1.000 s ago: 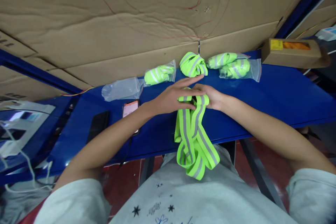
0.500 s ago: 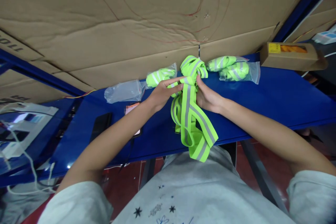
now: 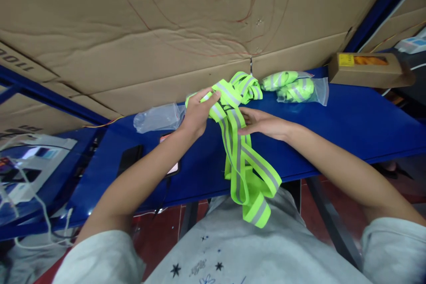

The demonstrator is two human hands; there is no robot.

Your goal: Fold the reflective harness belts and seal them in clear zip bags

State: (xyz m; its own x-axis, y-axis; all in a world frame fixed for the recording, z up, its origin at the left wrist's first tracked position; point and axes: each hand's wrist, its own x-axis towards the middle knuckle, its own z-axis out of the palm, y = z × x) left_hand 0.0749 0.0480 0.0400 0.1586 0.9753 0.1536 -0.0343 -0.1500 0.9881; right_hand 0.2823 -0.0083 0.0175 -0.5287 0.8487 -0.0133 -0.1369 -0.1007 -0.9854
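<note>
My left hand (image 3: 198, 113) grips the upper part of a neon-green strap with a grey stripe (image 3: 237, 142). Loops of that strap hang down over the front edge of the blue table (image 3: 346, 120). My right hand (image 3: 261, 123) is at the strap's right side, its fingers curled around the hanging bands. Behind the hands lies another bundle of green strap (image 3: 246, 86). Two clear bags with green straps (image 3: 297, 88) rest to its right. A further green bundle is mostly hidden behind my left hand.
An empty-looking clear bag (image 3: 156, 118) lies at the left. Nearer me are a dark flat object (image 3: 130, 159) and a phone (image 3: 173, 168), partly under my left forearm. A cardboard box (image 3: 369, 71) stands back right, against a cardboard wall (image 3: 166, 22).
My left hand has turned, bringing the gathered strap up and left. My right hand has shifted slightly down, away from the gathered top. The hanging loops reach lower.
</note>
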